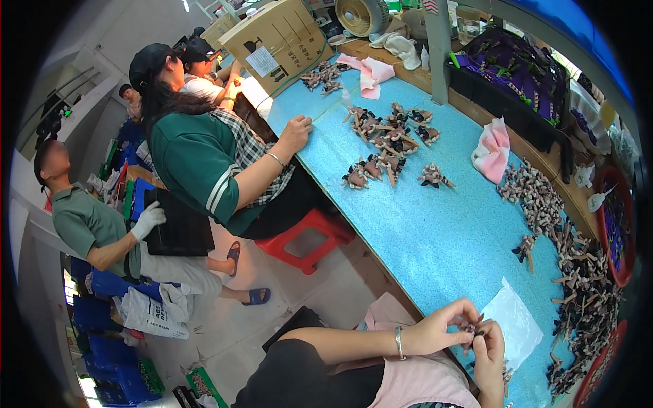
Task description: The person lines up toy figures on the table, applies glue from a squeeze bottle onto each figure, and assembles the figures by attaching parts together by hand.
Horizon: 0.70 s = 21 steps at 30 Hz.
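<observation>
The long blue surface (435,238) runs ahead of you, with three co-workers off to your left. A big heap of small figurines (578,292) crowds its right edge, plus two pink cloths and one clear bag (515,319). Your left hand (435,332) and right hand (490,353) have their fingers pinched on one small dark figurine (474,331) at the near edge.

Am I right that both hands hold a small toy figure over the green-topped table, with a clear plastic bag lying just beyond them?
Not quite: the table top is light blue, not green, as the head view shows. The rest stands: the left hand and right hand together hold a small toy figure, and a clear plastic bag lies just beyond them.
</observation>
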Tool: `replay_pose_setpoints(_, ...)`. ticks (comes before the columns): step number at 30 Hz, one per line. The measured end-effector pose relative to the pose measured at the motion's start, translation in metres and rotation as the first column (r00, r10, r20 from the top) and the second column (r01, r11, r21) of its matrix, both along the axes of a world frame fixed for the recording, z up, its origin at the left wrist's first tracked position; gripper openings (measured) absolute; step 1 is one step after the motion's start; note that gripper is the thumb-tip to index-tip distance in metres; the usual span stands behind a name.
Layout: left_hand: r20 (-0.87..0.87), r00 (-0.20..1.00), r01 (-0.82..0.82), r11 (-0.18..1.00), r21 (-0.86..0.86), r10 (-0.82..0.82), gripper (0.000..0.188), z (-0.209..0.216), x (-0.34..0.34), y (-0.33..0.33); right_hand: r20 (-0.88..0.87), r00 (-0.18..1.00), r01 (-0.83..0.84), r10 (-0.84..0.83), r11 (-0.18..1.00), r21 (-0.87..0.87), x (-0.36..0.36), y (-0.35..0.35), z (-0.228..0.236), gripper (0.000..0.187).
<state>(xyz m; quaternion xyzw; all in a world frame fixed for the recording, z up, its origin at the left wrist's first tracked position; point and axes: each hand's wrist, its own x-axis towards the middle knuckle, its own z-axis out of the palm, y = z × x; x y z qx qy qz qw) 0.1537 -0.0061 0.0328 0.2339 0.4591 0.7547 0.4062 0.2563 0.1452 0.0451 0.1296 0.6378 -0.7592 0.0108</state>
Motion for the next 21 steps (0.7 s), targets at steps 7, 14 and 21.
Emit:
replay_pose_setpoints(7, -0.167, 0.985, -0.049, 0.995, -0.088, 0.034, 0.04, 0.005, -0.007, 0.003, -0.142, 0.984, 0.136, -0.109, 0.972, 0.194, -0.001, -0.008, 0.001, 0.041)
replay_pose_setpoints(14, -0.065, 0.974, 0.21, 0.971, -0.111, -0.218, 0.041, 0.035, -0.036, -0.004, -0.26, 0.951, 0.216, -0.164, 0.959, 0.183, -0.018, -0.009, 0.034, 0.047)
replay_pose_setpoints(21, -0.416, 0.903, 0.084, 0.994, -0.062, -0.103, 0.04, 0.023, -0.029, 0.004, -0.295, 0.955, 0.114, -0.002, 0.924, 0.364, -0.015, -0.001, 0.036, 0.044)
